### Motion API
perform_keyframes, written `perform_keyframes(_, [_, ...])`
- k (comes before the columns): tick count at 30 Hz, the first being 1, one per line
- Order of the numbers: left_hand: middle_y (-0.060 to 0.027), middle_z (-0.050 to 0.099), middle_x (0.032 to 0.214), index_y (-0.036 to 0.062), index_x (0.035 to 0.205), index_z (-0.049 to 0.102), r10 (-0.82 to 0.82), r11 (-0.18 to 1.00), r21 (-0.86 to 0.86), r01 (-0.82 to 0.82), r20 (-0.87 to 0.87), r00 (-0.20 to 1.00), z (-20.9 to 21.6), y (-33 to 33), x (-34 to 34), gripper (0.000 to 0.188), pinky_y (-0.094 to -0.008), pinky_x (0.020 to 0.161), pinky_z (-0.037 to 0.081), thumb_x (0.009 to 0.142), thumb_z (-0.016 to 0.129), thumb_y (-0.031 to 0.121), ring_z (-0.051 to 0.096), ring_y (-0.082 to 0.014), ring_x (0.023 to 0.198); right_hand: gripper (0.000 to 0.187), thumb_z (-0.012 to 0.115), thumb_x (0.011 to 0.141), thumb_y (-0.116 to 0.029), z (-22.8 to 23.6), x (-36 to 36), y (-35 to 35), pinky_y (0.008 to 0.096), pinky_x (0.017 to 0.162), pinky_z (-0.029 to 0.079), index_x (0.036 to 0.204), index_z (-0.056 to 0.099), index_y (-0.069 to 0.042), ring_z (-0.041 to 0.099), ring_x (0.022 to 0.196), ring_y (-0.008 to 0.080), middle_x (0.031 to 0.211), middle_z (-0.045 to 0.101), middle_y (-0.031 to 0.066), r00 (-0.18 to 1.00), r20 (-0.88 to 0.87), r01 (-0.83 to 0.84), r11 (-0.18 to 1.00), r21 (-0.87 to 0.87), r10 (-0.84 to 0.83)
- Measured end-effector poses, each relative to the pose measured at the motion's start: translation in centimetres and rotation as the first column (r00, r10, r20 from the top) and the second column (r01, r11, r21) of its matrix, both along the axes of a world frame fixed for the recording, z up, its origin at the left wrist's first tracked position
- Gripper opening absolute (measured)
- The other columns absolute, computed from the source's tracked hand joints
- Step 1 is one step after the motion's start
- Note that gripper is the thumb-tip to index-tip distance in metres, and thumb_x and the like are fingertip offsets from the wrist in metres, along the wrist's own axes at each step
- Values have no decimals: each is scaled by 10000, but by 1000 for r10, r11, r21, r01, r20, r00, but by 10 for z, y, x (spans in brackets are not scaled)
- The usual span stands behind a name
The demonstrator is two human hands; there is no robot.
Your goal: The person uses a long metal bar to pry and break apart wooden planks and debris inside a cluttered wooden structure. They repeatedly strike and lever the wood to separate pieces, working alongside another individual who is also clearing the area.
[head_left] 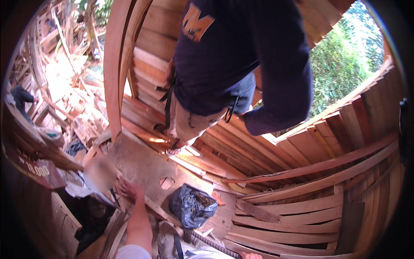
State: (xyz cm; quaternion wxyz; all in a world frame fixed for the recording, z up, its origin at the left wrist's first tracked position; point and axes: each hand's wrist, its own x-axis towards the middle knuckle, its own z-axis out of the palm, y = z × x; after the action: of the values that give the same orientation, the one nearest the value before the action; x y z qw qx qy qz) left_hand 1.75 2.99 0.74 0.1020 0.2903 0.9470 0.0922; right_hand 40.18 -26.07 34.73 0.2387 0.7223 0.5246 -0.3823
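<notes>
My bare left forearm comes up from the lower edge, and my left hand (130,189) lies at the wooden edge of the floor opening with its fingers spread. A thin dark strip (114,197) hangs just beside those fingers. Only the knuckles of my right hand (251,256) show at the bottom edge, closed at the end of a dark ribbed bar (215,245). This bar slants across my light clothing. Ahead of my lap, a crumpled black plastic bag (193,206) sits on the floor panel (138,157), near a round mark or hole (166,183).
Another person (215,77) in a dark sweater and light trousers stands ahead. Plank walls (293,207) curve round the right side below a window opening (345,56). An upright post (115,64) stands left of centre. Scrap wood (64,95) litters the far left, above a dark gap (92,218).
</notes>
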Motion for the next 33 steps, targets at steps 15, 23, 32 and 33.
perform_keyframes(15, [-126, 351, 1495, 203, 1510, 271, 2, 996, 89, 4, -72, 997, -28, 0, -9, 765, -550, 1158, 94, 813, 586, 190, 241, -361, 1413, 326, 577, 835, -262, -14, 17, 11, 476, 774, 483, 1037, 584, -6, 629, 898, 397, 924, 628, 275, 997, -67, -47, 999, 23, 49])
perform_keyframes(23, [-143, 368, 1469, 166, 1476, 316, -45, 967, 246, 68, -99, 994, -36, -4, -8, 735, -560, 1137, 101, 805, 612, 204, 243, -375, 1398, 487, 597, 887, -301, -26, 44, -13, 435, 928, 468, 1279, 532, -20, 602, 1094, 391, 1124, 622, 286, 967, -203, 100, 962, -255, -154])
perform_keyframes(32, [-139, 333, 1496, 157, 1484, 293, -20, 943, 331, 41, -66, 998, -17, -10, -12, 718, -566, 1133, 77, 815, 550, 113, 215, -381, 1412, 555, 595, 894, -327, 10, -2, 36, 412, 1002, 430, 1328, 504, 7, 549, 1203, 381, 1235, 584, 279, 992, 39, 125, 922, -365, -119])
perform_keyframes(33, [-140, 326, 1502, 157, 1485, 292, -25, 945, 324, 42, -56, 998, -16, -9, -11, 717, -565, 1133, 75, 817, 548, 113, 212, -380, 1413, 552, 593, 896, -322, 9, -5, 36, 414, 997, 432, 1334, 501, 2, 553, 1197, 383, 1226, 590, 278, 992, 45, 123, 923, -364, -114])
